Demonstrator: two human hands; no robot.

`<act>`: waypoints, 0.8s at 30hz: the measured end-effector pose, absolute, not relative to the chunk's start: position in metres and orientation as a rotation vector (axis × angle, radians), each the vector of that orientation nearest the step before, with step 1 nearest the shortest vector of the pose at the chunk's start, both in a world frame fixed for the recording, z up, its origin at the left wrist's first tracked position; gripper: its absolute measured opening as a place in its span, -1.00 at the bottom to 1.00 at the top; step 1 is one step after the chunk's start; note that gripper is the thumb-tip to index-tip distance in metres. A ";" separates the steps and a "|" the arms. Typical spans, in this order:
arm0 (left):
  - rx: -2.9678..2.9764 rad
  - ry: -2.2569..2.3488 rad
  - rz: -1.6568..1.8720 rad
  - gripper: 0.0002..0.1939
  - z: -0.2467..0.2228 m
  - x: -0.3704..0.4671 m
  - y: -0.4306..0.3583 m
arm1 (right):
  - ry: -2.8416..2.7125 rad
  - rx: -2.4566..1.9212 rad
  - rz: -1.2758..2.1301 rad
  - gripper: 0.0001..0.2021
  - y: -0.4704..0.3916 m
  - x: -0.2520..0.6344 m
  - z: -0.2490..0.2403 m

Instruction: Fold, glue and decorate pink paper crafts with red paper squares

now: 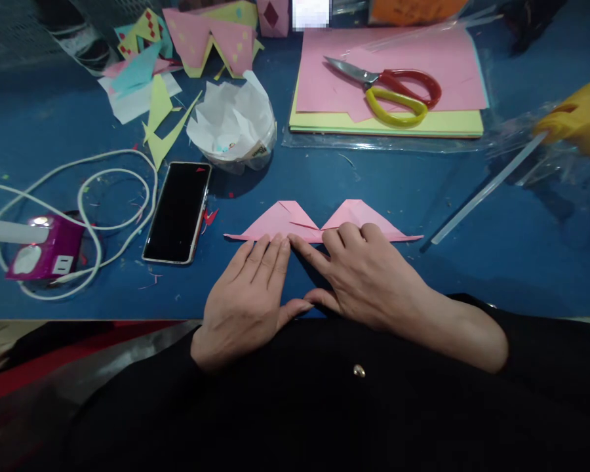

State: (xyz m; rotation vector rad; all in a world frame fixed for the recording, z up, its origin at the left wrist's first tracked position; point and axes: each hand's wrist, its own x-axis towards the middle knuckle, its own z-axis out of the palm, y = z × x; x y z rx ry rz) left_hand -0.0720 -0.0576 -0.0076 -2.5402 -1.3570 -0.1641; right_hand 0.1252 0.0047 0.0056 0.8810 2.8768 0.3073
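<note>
A folded pink paper (324, 235) lies flat on the blue table, with two peaks and a long, thin lower edge. My left hand (250, 288) lies palm down, its fingertips on the paper's lower edge left of the middle. Its thumb points right, touching or nearly touching my other thumb. My right hand (356, 275) rests over the right half of the lower edge. Its index finger reaches left to the edge, and the other fingers are bent on the paper.
A phone (177, 213), white cable (98, 242) and purple socket block (52, 246) lie left. Behind are a paper-lined bowl (233, 124), paper scraps (162, 118), and scissors (388, 88) on stacked coloured sheets (324, 121). A glue stick (486, 190) juts from a yellow glue gun (580, 121) at right.
</note>
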 end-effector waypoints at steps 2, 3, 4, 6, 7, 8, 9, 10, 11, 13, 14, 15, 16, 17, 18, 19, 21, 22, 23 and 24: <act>-2.541 -1.366 -0.148 -0.27 -0.007 -0.076 -0.058 | 2.874 0.882 0.320 -0.16 0.004 0.126 0.005; -2.543 -1.381 -0.138 -0.28 -0.008 -0.079 -0.059 | 2.875 0.885 0.329 -0.16 0.003 0.126 0.005; -2.542 -1.405 -0.129 -0.29 -0.008 -0.082 -0.059 | 2.877 0.886 0.337 -0.16 0.003 0.127 0.004; -2.517 -1.475 -0.117 -0.30 -0.009 -0.091 -0.061 | 2.884 0.891 0.346 -0.16 0.002 0.127 0.004; -2.494 -1.515 -0.112 -0.30 -0.009 -0.095 -0.063 | 2.884 0.895 0.343 -0.16 0.002 0.127 0.003; -2.467 -1.556 -0.106 -0.31 -0.010 -0.100 -0.064 | 2.885 0.901 0.337 -0.17 0.001 0.127 0.003; -2.442 -1.595 -0.099 -0.31 -0.010 -0.104 -0.066 | 2.886 0.908 0.329 -0.17 0.001 0.127 0.003; -2.422 -1.627 -0.094 -0.31 -0.009 -0.107 -0.067 | 2.887 0.917 0.322 -0.17 0.000 0.127 0.002; -2.410 -1.656 -0.084 -0.31 -0.008 -0.110 -0.069 | 2.889 0.926 0.317 -0.17 -0.001 0.127 0.002; -2.401 -1.684 -0.084 -0.33 -0.005 -0.113 -0.070 | 2.901 0.950 0.321 -0.16 -0.004 0.127 0.002; -2.394 -1.685 -0.095 -0.36 -0.003 -0.114 -0.071 | 2.911 0.964 0.327 -0.16 -0.005 0.129 0.001; -2.383 -1.675 -0.117 -0.40 -0.001 -0.114 -0.070 | 2.926 0.977 0.335 -0.17 -0.006 0.130 0.000; -2.368 -1.653 -0.150 -0.45 0.001 -0.114 -0.069 | 2.947 0.988 0.348 -0.20 -0.007 0.133 -0.001; -2.358 -1.616 -0.197 -0.50 0.002 -0.113 -0.067 | 2.974 1.001 0.366 -0.25 -0.008 0.137 -0.002; -2.362 -1.571 -0.246 -0.54 0.002 -0.112 -0.065 | 3.004 1.018 0.387 -0.33 -0.008 0.142 -0.004; -2.385 -1.518 -0.295 -0.57 0.002 -0.110 -0.061 | 3.035 1.041 0.405 -0.42 -0.007 0.147 -0.006; -2.485 -1.399 -0.360 -0.62 0.000 -0.106 -0.050 | 3.099 1.093 0.415 -0.60 -0.006 0.157 -0.009; -2.542 -1.329 -0.376 -0.66 -0.001 -0.103 -0.043 | 3.128 1.110 0.400 -0.65 -0.005 0.162 -0.011; -2.594 -1.260 -0.357 -0.69 -0.003 -0.100 -0.037 | 3.156 1.114 0.378 -0.68 -0.003 0.166 -0.012; -2.608 -1.204 -0.364 -0.71 -0.003 -0.097 -0.030 | 3.181 1.110 0.362 -0.69 -0.002 0.169 -0.013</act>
